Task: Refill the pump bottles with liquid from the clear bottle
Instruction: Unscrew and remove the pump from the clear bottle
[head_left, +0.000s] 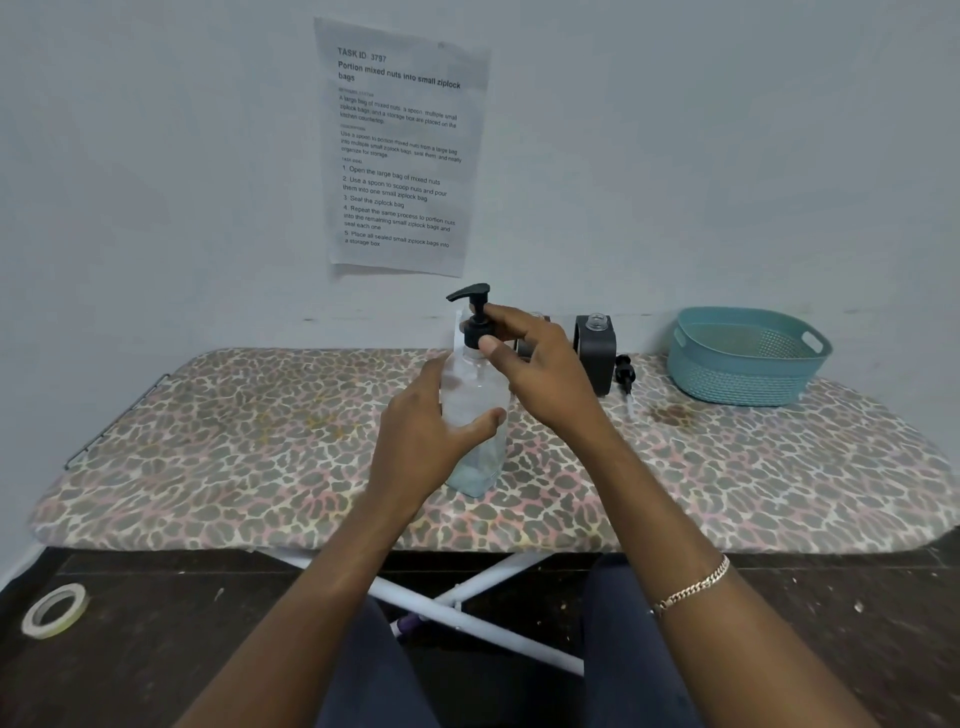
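Watching from my remote station, I saw the left hand (431, 436) curled round the body of the clear plastic bottle (470, 395), which stood upright near the middle of the worktop with some pale bluish liquid at its base. The right hand (540, 374) pinched the collar of its black pump top (475, 325) between thumb and fingers. Just behind stood a dark grey square pump bottle (597, 358), neck uncapped, and a loose black pump (626, 371) lay beside it. Further right, a teal perforated plastic basket (748, 364) sat on the leopard-print worktop (260, 426).
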